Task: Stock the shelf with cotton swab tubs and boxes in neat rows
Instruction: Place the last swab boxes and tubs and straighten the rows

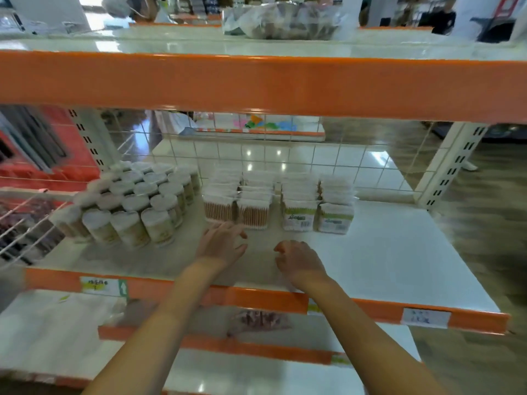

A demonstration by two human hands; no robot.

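While both forearms reach in over the orange front lip, the scene sorts out like this:

Shelf: the white shelf holds all the stock toward its back and left; its right half is bare white surface out to the right upright.
Front edge: an orange lip runs across under the wrists, carrying price labels.
Overhead edge: a thick orange beam of the upper shelf hangs above the stock.
Back edge: a white wire grid closes the rear just behind the rows.
Left edge: a wire side panel stands beside the tubs.
Cotton swab tubs: round, white-lidded, packed in several diagonal rows at the left, touching one another.
Clear boxes: two rows of wooden-stick swabs just right of the tubs.
Green-labelled boxes: two more rows, a narrow gap apart from the clear ones.
Left hand: fingers spread and relaxed, holding nothing, fingertips just in front of the nearest clear box.
Right hand: fingers loosely curled, holding nothing, over bare shelf in front of the gap between box groups.
Open room: the strip of shelf before the boxes.
Top shelf: a plastic-wrapped bundle.
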